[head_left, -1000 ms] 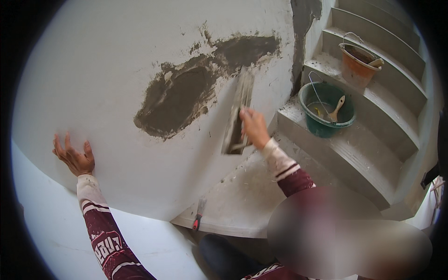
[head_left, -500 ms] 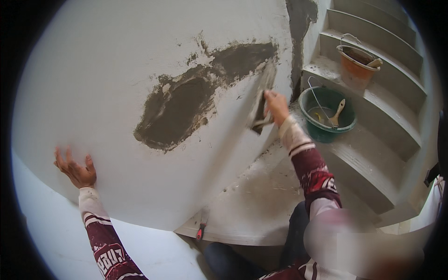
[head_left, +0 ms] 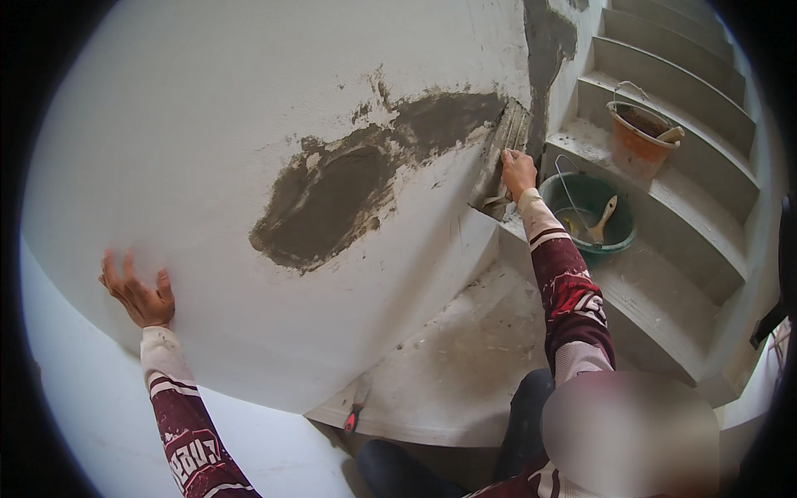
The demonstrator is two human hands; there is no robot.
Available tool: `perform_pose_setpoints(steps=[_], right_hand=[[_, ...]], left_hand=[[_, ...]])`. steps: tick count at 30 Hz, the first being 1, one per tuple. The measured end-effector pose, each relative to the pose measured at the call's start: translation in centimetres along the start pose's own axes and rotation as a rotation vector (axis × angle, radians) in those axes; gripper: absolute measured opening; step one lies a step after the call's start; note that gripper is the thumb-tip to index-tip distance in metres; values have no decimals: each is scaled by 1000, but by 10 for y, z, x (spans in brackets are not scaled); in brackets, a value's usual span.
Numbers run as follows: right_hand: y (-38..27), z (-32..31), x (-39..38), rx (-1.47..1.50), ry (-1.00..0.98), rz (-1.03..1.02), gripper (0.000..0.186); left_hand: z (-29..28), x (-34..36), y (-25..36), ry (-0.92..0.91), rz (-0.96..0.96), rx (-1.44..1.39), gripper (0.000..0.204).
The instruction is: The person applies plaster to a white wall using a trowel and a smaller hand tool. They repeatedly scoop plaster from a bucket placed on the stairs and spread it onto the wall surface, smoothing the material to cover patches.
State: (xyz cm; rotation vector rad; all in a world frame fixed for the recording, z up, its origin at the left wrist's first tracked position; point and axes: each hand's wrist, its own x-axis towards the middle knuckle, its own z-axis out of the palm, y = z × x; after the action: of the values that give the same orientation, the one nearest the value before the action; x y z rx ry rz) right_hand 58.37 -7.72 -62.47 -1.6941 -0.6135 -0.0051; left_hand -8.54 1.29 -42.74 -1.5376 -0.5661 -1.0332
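Note:
My right hand [head_left: 520, 172] is wrapped round the handle of a long flat plastering trowel [head_left: 491, 184]. The trowel's blade lies against the white curved wall [head_left: 191, 166] near its right corner, at the right end of a dark grey mortar patch [head_left: 349, 187]. That patch is in two joined parts with rough, smeared edges. My left hand [head_left: 143, 299] rests flat on the lower left of the wall, fingers spread, holding nothing.
A green bucket [head_left: 627, 241] with a brush [head_left: 606, 218] in it stands on the stairs [head_left: 656, 278] at right. One step higher sits an orange bucket [head_left: 638, 145]. A red-handled scraper [head_left: 353, 415] lies by the ledge below. Another mortar strip [head_left: 544, 62] runs up the wall's corner.
My right hand has carried the trowel right and slightly down, from over the wall's white area to the corner edge. The left hand keeps its place on the wall. The view has shifted slightly.

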Motion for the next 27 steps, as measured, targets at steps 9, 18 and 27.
perform_pose_setpoints(steps=[9, 18, 27], right_hand=[[16, 33, -24, -125, 91, -196, 36], [11, 33, -9, -116, 167, -200, 35], [1, 38, -23, -177, 128, -267, 34]], left_hand=[[1, 3, 3, 0, 5, 1, 56], [1, 3, 4, 10, -5, -19, 56], [0, 1, 4, 11, -20, -27, 56]])
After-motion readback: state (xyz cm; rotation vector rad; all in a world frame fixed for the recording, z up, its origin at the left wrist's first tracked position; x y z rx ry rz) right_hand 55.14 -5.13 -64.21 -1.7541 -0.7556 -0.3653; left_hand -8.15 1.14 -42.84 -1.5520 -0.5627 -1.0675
